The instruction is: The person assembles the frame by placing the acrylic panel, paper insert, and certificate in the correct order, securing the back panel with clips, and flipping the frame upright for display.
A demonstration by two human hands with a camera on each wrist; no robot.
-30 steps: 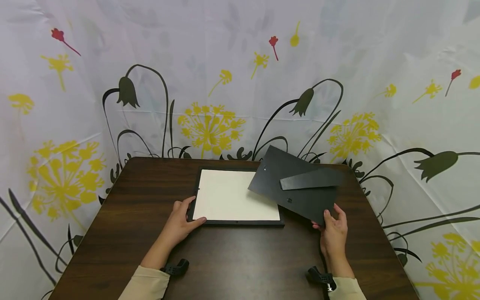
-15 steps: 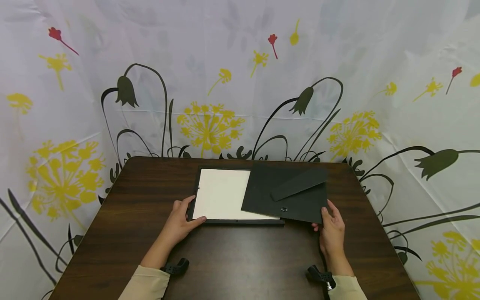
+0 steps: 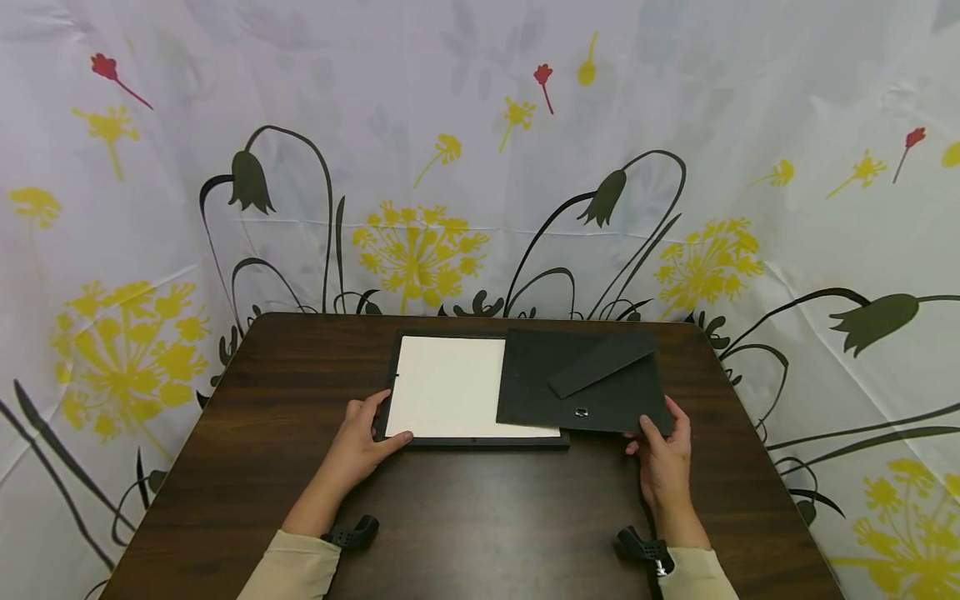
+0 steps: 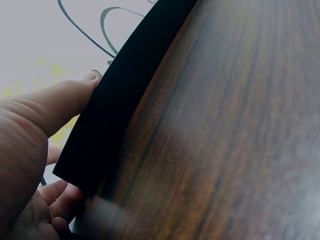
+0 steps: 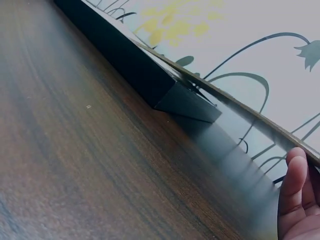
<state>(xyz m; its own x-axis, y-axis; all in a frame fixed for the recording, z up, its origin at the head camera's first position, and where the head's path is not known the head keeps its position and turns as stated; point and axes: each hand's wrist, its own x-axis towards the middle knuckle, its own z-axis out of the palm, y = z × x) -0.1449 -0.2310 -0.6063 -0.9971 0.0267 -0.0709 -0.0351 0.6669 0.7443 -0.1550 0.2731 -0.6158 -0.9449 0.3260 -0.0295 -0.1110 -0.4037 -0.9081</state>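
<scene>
i record the fingers of the left hand [image 3: 366,446] grasping the near left corner of the black frame [image 3: 477,444], flat on the wooden surface [image 3: 487,525]; the right hand [image 3: 667,462] pinches the black backing board [image 3: 536,379], which obstructs my sight of the cream sheet's [image 3: 448,386] right part; flower-printed cloth [image 3: 300,75] hangs behind

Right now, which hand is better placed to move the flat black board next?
The right hand, probably: it pinches the black board by a corner; the left hand grips the black rectangular frame.
</scene>
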